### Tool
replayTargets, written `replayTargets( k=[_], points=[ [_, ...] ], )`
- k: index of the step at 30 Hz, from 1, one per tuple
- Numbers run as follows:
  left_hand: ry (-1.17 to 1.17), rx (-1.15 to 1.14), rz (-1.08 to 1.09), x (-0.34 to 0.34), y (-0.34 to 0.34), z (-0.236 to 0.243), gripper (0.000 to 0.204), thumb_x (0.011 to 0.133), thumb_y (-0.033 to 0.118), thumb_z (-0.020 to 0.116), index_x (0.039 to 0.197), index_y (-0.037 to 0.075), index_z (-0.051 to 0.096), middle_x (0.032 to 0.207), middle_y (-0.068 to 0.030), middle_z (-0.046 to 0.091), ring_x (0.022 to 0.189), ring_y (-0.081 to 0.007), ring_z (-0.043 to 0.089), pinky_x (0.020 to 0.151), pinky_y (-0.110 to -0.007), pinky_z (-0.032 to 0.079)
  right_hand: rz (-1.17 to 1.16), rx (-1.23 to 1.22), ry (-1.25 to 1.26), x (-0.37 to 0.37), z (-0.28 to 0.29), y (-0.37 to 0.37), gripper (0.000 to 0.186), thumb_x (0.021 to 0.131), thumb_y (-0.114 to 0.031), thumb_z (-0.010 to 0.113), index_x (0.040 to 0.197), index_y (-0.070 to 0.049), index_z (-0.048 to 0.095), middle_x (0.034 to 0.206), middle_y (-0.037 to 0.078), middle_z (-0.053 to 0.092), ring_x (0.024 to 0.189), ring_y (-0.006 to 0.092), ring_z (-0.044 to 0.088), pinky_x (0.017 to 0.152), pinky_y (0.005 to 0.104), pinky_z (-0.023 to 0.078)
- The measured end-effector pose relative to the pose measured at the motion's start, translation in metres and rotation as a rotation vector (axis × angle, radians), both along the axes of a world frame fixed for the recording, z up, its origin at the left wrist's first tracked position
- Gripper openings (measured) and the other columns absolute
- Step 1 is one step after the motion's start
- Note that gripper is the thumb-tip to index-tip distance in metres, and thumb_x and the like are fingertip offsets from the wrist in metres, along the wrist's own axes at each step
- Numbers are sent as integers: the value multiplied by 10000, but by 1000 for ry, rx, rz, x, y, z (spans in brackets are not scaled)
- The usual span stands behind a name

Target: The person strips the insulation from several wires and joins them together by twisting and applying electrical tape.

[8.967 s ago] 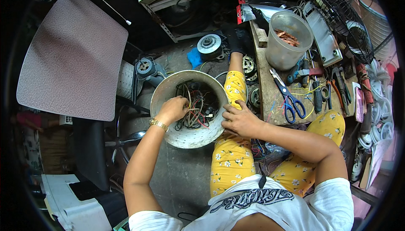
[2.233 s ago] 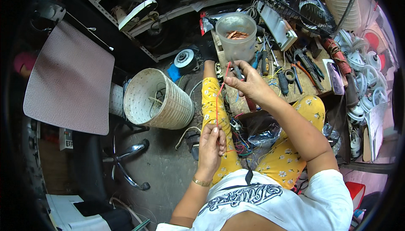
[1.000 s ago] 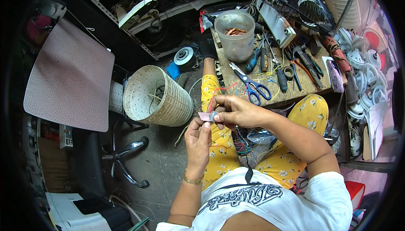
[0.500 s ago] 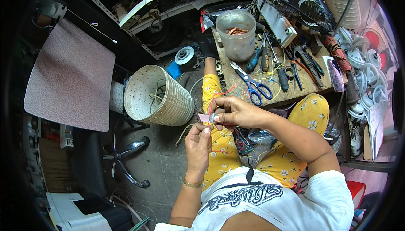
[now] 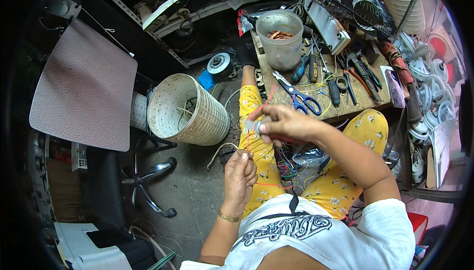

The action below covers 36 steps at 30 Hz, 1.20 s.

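A small pale, blurred part (image 5: 251,126) sits pinched at the fingertips above the yellow-trousered lap. A thin red wire (image 5: 248,144) runs from it straight down, taut, with another red strand angling up toward the bench.

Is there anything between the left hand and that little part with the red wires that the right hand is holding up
Nothing visible. The right hand holds the small part up over the lap, and the left hand sits just below it, pinching a red wire that runs straight up to the part.
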State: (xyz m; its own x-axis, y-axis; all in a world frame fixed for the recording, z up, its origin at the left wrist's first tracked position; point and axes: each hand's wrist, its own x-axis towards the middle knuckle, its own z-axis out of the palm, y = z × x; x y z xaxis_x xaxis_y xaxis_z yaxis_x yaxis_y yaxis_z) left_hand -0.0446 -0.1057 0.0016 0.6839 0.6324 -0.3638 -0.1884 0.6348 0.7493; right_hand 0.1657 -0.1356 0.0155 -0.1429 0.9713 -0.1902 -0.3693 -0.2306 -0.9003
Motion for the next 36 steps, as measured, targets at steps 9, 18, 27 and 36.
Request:
replayTargets(
  k=[9, 18, 27, 36],
  points=[
    [9, 84, 28, 14, -3, 9, 188, 981, 232, 443, 935, 64, 514, 547, 63, 314, 405, -13, 208, 353, -169, 181, 72, 122, -153, -20, -5, -8, 201, 936, -143, 535, 1096, -27, 497, 733, 9, 564, 565, 60, 475, 492, 210, 386],
    [55, 265, 78, 14, -6, 3, 151, 964, 201, 476, 915, 66, 521, 533, 60, 341, 396, -5, 213, 353, -182, 170, 4, 123, -90, -18, -2, -9, 218, 926, -202, 570, 1050, -35, 504, 718, 16, 585, 544, 56, 487, 472, 201, 383],
    [-127, -200, -20, 1, -4, 8, 185, 989, 237, 422, 960, 76, 508, 521, 65, 239, 406, -32, 206, 360, -186, 180, -7, 144, -121, -21, -3, -5, 168, 929, -139, 530, 1038, -10, 532, 739, 24, 593, 575, 62, 513, 479, 206, 407],
    [-123, -109, -20, -2, -8, 3, 138, 984, 228, 437, 967, 105, 497, 511, 70, 225, 403, -32, 200, 359, -186, 182, 22, 96, -48, -20, -6, -4, 186, 924, -172, 557, 1029, -19, 545, 725, 5, 591, 541, 53, 479, 476, 203, 374]
  ],
)
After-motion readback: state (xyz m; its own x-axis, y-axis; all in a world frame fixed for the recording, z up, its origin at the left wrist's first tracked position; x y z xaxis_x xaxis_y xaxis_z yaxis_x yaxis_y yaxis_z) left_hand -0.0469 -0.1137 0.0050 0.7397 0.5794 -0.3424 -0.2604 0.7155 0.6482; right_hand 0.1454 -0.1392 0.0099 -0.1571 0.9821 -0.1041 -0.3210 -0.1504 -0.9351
